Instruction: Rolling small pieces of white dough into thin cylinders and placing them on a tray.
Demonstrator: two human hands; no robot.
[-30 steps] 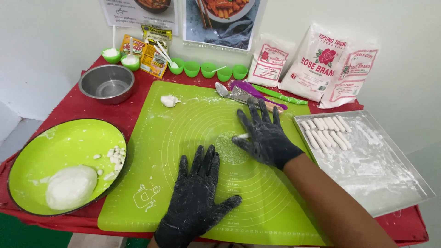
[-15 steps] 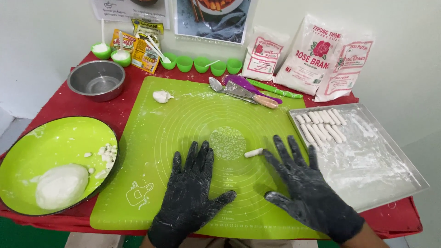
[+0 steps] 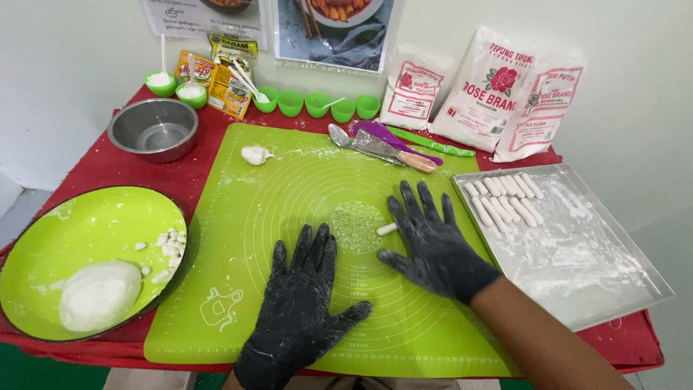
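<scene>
Red cloth covers the counter (image 3: 108, 162), and on it lies a lime-green silicone mat (image 3: 289, 195) printed with concentric circles. To its right sits a floured metal tray (image 3: 613, 274) holding a row of white dough sticks (image 3: 505, 198) at its far end. To the left of the mat a green plate (image 3: 86, 224) carries a lump of white dough (image 3: 99, 294) and some crumbled bits. Three white flour bags (image 3: 491, 90) lean against the wall at the back right, and a steel bowl (image 3: 153, 128) stands at the back left.

Both hands wear black gloves dusted with flour. The left hand (image 3: 299, 307) lies flat and open on the mat, fingers spread, holding nothing. The right hand (image 3: 433, 242) is also open and flat, palm down, pressing on a small roll of dough (image 3: 386, 229) whose left end sticks out from under the fingers, just right of the mat's patterned centre.

Along the mat's far edge lie a spoon, a scraper with a wooden handle (image 3: 393, 150) and a purple spatula (image 3: 390, 137); a small dough piece (image 3: 255, 154) rests near the far left corner. Small green cups (image 3: 317, 105) line the wall.
</scene>
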